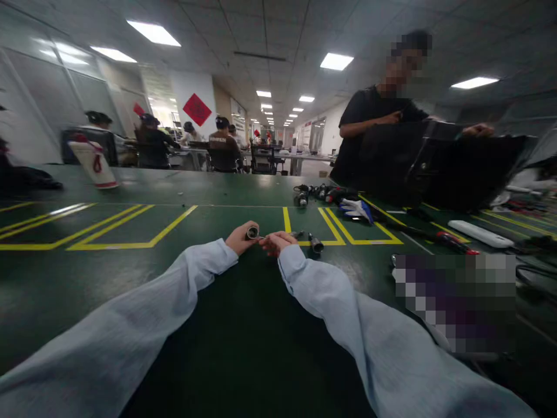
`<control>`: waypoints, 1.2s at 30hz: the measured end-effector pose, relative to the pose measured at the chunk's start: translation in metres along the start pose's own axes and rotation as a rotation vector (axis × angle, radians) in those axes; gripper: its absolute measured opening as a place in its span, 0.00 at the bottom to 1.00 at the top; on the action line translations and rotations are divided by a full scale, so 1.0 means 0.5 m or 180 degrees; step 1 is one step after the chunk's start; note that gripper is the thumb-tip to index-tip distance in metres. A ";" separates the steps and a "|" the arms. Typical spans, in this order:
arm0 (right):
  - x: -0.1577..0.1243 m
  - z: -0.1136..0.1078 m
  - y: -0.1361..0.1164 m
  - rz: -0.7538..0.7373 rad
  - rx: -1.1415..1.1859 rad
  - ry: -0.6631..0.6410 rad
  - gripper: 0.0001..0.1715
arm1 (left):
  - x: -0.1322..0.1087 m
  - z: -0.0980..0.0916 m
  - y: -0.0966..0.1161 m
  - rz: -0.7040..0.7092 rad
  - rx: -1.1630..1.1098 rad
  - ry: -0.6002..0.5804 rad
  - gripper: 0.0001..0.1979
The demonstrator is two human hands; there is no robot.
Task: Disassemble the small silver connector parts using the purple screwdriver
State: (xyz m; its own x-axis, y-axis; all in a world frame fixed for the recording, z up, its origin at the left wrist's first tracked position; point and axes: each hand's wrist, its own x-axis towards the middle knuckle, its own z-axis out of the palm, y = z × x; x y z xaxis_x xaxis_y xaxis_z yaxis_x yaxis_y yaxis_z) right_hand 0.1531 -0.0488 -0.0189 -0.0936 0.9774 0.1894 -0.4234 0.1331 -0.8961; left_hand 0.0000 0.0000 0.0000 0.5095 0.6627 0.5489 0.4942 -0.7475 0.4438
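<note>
Over the green table, my left hand (240, 239) is closed around a small round metal connector (252, 233), its open end facing right and toward me. Just to its right, my right hand (277, 241) pinches something thin and light that reaches toward the connector. That piece is too small to name, and whether it touches the connector cannot be told. Another cylindrical metal connector (315, 244) lies on the table beyond my right hand, with a smaller dark piece (298, 234) beside it.
Several metal connectors (301, 197) lie in a cluster farther back, near a blue and white glove (357, 210). A paper cup (94, 162) stands at the far left. On the right are a white power strip (478, 233) and a black bag (418, 159) handled by a standing person.
</note>
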 end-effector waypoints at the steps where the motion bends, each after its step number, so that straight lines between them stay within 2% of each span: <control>1: 0.000 0.000 -0.001 -0.0003 -0.0018 0.0003 0.08 | -0.001 0.000 0.002 0.0004 0.0012 0.0005 0.10; 25: -0.009 0.004 -0.014 0.0006 -0.0077 -0.0030 0.07 | -0.007 -0.002 0.007 -0.0068 -0.0114 0.0133 0.08; 36: -0.006 0.004 -0.006 -0.0052 -0.0102 -0.0019 0.10 | -0.008 -0.006 0.003 -0.0064 -0.0344 0.0023 0.10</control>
State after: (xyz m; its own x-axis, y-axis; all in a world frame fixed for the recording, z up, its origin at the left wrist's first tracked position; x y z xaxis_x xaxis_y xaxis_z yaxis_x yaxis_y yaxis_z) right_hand 0.1526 -0.0525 -0.0160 -0.0925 0.9741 0.2065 -0.3960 0.1543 -0.9052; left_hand -0.0034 -0.0041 0.0007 0.4950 0.6774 0.5441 0.4251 -0.7350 0.5283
